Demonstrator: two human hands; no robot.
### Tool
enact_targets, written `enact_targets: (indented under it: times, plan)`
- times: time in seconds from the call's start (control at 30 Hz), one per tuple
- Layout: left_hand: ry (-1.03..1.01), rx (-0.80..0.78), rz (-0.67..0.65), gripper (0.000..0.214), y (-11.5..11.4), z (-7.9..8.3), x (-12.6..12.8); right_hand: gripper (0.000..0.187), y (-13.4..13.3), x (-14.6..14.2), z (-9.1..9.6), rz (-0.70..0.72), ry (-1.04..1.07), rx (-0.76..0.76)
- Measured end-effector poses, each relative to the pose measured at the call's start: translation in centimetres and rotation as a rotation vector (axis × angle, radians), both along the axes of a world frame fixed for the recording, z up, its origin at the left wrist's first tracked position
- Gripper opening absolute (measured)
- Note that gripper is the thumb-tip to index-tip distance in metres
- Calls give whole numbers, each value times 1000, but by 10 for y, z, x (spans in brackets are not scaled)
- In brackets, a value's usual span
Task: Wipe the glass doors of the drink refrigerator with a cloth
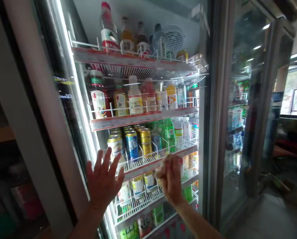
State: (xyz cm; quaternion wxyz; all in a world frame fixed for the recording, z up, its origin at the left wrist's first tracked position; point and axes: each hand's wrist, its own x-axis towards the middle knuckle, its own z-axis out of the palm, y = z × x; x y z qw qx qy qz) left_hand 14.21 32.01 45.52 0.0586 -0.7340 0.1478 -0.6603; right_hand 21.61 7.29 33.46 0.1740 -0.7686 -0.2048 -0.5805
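Observation:
My left hand (105,181) is raised with its fingers spread, holding nothing. It is in front of the lower left shelves of a lit drinks fridge, nearest the cans. My right hand (172,181) is closed around a pale, crumpled cloth (160,173), partly hidden by the fingers and blurred. That hand is in front of a shelf's front edge (143,169); whether it touches anything there, I cannot tell. Behind the hands stand a blue can (131,146), a gold can (146,142) and a green bottle (169,132).
Upper shelves hold several bottles, among them a red-capped bottle (109,30) and an orange drink bottle (172,96). White wire rails front the shelves. A door frame (214,116) rises on the right, with another glass-doored fridge (238,126) beyond. A dark post (21,116) is at left.

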Motion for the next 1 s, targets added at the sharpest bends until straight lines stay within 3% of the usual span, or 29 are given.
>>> enact_targets:
  times: [0.1,0.23,0.3,0.37,0.47,0.53,0.6,0.7,0.77,0.83,0.9,0.97,1.0]
  plan:
    - [-30,50,60,75,5,1,2,66,-15,7,0,62,-45,-54]
    - [-54,65,95,77,5,3,4,65,-86,42,24,-80,-75,285]
    - [-58,57,108,76,5,3,4,65,-96,47,33,-101,-89,355]
    - [-51,45,118,74,5,2,4,64,-76,37,35,-51,-88,283]
    - [-35,22,139,71,7,1,3,60,-36,15,27,132,-103,-47]
    - [-41,25,152,70,8,0,3,60,-37,17,28,189,-123,-183]
    - [-54,36,157,68,8,0,3,62,-67,37,39,107,-139,-47]
    - [-50,26,165,66,7,1,3,63,-117,74,66,-68,-154,330]
    - [-52,19,167,67,5,1,3,63,-120,81,79,-108,-165,453]
    - [-63,23,166,67,4,2,2,63,-100,69,79,-58,-157,394]
    - [-78,27,161,67,3,3,2,63,-77,52,71,65,-131,160]
    - [-79,25,161,66,4,3,2,63,-74,46,63,162,-131,-48]
    - [-73,21,159,66,4,2,2,64,-83,49,62,158,-140,-61]
